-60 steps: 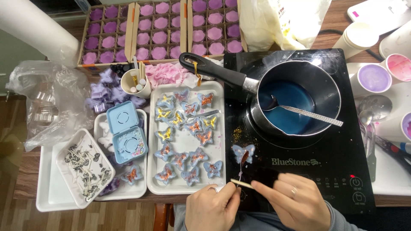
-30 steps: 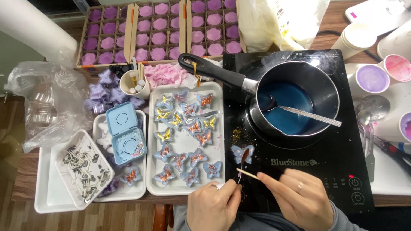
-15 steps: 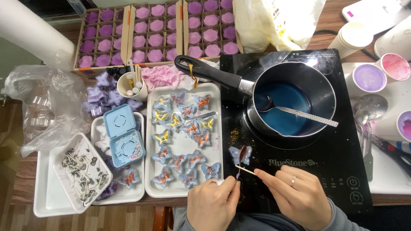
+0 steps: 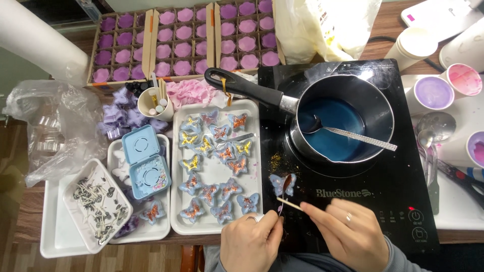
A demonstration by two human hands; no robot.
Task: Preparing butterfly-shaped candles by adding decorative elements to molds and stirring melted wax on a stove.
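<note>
The right hand (image 4: pixel 348 232) has its grip closed on a thin wooden stick (image 4: pixel 289 203), pinched between thumb and forefinger, the stick's free end pointing away to the left toward the left hand (image 4: pixel 250 242). That hand's grip is pinched shut on a fine wick-like strand that rises to a blue butterfly candle (image 4: pixel 282 184), which lies just beyond both grips on the black induction cooktop (image 4: pixel 383 191), amid specks of gold glitter. Farther beyond the right grip a dark saucepan (image 4: pixel 343 118) of blue liquid sits on the cooktop with a spoon (image 4: pixel 348 133) resting in it. Just left of the left grip a white tray (image 4: pixel 217 171) carries rows of glitter-topped blue butterflies; farther left are a light blue mould box (image 4: pixel 145 162) and a small tray of metal wick tabs (image 4: pixel 96 204). Far beyond, cardboard boxes (image 4: pixel 184 43) hold purple and pink flower-shaped candles. To the right stand paper cups (image 4: pixel 433 93) of tinted wax. All rests on a brown wooden counter (image 4: pixel 30 221).
</note>
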